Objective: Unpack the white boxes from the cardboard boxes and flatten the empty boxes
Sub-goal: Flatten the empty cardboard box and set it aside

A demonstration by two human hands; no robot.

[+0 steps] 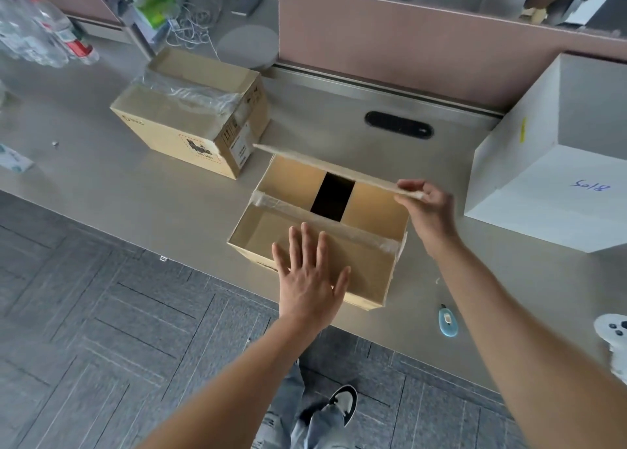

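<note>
A brown cardboard box sits at the desk's near edge, its far flap raised and a dark object showing inside. My right hand pinches the right end of that raised flap. My left hand lies flat with fingers spread on the near flap, which is folded down over the box. A second cardboard box stands to the left, further back, with clear plastic wrap spilling from its top. A large white box with blue handwriting rests at the right of the desk.
A small blue utility knife lies near the desk's front edge, and a white controller is at the far right. Plastic bottles and cables clutter the back left. A pink partition borders the desk's far side.
</note>
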